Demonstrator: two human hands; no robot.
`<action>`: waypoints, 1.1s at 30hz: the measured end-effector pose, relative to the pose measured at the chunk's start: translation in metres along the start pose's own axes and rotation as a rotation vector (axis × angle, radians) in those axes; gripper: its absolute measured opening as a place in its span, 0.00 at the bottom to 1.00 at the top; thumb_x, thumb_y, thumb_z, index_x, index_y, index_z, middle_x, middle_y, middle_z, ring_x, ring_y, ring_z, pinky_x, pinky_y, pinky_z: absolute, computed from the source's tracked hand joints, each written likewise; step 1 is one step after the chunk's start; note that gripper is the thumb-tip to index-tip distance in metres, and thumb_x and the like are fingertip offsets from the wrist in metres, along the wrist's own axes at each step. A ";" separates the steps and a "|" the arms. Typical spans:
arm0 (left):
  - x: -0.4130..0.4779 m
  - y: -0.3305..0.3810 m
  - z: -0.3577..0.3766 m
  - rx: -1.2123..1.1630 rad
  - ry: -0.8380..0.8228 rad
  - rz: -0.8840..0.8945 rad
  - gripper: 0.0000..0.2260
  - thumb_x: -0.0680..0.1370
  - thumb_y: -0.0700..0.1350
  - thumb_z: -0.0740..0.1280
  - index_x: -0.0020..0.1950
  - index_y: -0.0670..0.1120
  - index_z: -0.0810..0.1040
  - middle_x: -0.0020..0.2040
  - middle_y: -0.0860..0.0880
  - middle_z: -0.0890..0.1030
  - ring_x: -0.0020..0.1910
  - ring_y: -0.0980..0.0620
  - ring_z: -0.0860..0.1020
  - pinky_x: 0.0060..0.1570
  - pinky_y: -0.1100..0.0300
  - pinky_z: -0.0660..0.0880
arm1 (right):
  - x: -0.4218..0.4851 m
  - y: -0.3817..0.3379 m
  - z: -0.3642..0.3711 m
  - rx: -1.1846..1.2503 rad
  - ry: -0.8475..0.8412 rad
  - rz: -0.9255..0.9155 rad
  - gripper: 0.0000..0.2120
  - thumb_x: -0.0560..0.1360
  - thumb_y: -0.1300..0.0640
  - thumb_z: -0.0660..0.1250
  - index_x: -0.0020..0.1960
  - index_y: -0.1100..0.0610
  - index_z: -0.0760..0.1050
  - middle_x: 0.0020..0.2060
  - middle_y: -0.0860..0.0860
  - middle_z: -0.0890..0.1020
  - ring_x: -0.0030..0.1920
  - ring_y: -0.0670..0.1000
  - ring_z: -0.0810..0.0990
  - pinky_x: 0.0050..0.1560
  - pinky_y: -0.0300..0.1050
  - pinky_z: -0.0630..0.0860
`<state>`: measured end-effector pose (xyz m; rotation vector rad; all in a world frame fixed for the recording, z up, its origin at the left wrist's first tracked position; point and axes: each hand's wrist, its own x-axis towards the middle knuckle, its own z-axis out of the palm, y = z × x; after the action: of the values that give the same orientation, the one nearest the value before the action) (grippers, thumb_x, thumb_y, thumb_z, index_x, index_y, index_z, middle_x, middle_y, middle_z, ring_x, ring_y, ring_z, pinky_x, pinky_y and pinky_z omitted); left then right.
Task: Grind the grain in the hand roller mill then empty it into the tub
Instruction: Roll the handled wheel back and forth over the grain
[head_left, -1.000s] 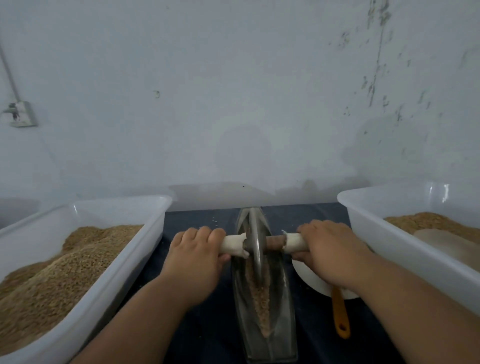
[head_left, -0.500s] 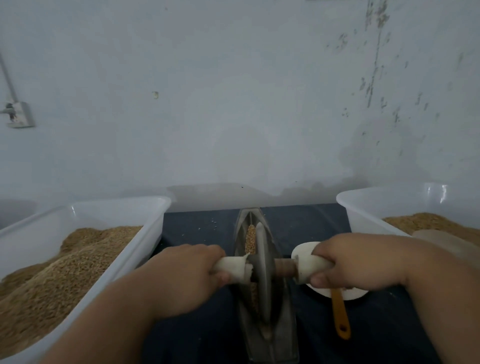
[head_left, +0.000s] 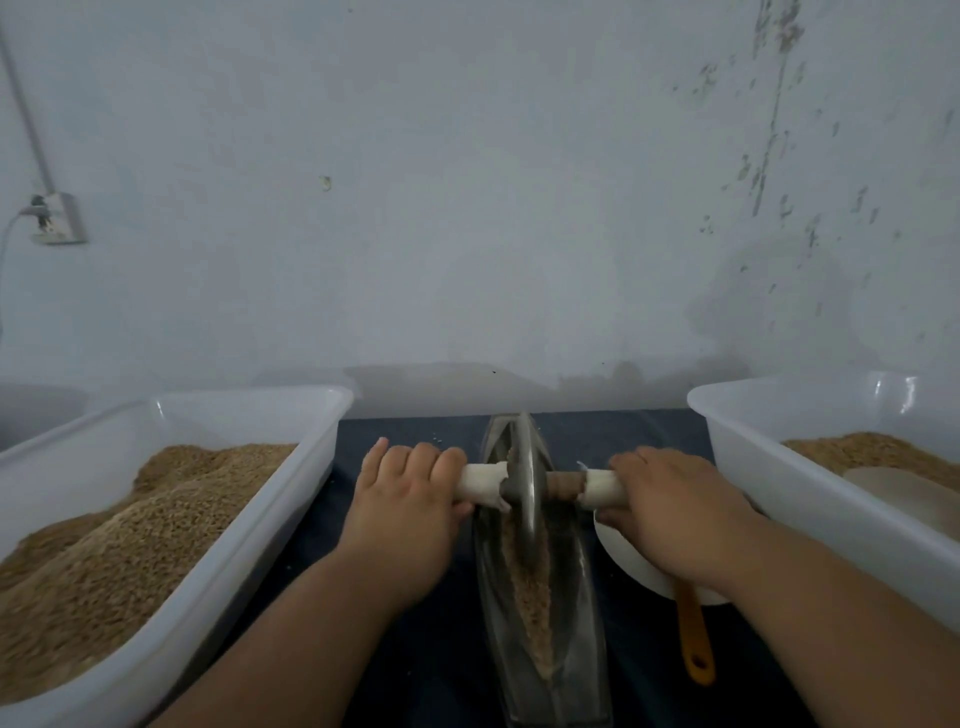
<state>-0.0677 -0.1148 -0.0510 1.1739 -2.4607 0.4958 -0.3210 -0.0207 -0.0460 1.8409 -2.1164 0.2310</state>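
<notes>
Both hands grip the mill's axle, one on each side of the wheel (head_left: 523, 488). The left hand (head_left: 410, 501) is curled over the white-wrapped left end (head_left: 480, 480), knuckles up, with the little finger lifted slightly. The right hand (head_left: 670, 506) is wrapped round the white right end (head_left: 602, 487). A short brown stretch of bare axle (head_left: 563, 483) shows between that hand and the wheel.

The wheel stands upright between the two grips, near the far end of the metal trough (head_left: 579, 597). The trough runs lengthwise from beyond the hands back toward the person, between the forearms. A strip of grain (head_left: 531, 587) lies along the trough's bottom, mostly on the near side of the wheel, and a little shows just beyond it.

Outside the left grip sits a white tub (head_left: 234, 561) heaped with grain (head_left: 130, 545). Outside the right grip is a second tub (head_left: 810, 512) holding a shallower layer (head_left: 872, 452). Under the right wrist, between trough and right tub, lies a white scoop (head_left: 634, 564) with an orange handle (head_left: 693, 639) pointing toward the person. Everything rests on a dark cloth (head_left: 441, 654).
</notes>
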 end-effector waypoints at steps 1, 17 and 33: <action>-0.002 0.000 -0.006 0.019 -0.022 0.032 0.19 0.80 0.58 0.55 0.68 0.53 0.66 0.61 0.52 0.72 0.60 0.48 0.70 0.71 0.48 0.56 | -0.004 0.003 -0.010 0.081 -0.120 0.001 0.15 0.74 0.33 0.63 0.50 0.43 0.70 0.45 0.43 0.76 0.43 0.45 0.75 0.43 0.44 0.70; -0.013 -0.012 -0.050 -0.189 -0.304 0.137 0.11 0.79 0.63 0.54 0.54 0.60 0.68 0.48 0.58 0.74 0.45 0.58 0.71 0.47 0.56 0.68 | -0.020 0.010 -0.061 0.316 -0.568 -0.014 0.15 0.74 0.34 0.67 0.48 0.45 0.75 0.43 0.47 0.81 0.41 0.43 0.79 0.43 0.41 0.74; -0.005 -0.008 -0.012 -0.039 -0.045 0.073 0.16 0.79 0.59 0.52 0.64 0.56 0.67 0.55 0.55 0.72 0.50 0.52 0.69 0.56 0.54 0.66 | -0.005 0.008 -0.015 0.104 -0.147 -0.029 0.15 0.74 0.33 0.64 0.50 0.43 0.69 0.46 0.43 0.75 0.46 0.46 0.76 0.45 0.46 0.71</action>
<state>-0.0566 -0.1104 -0.0416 1.0944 -2.5478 0.4434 -0.3259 -0.0103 -0.0334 2.0024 -2.2116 0.2085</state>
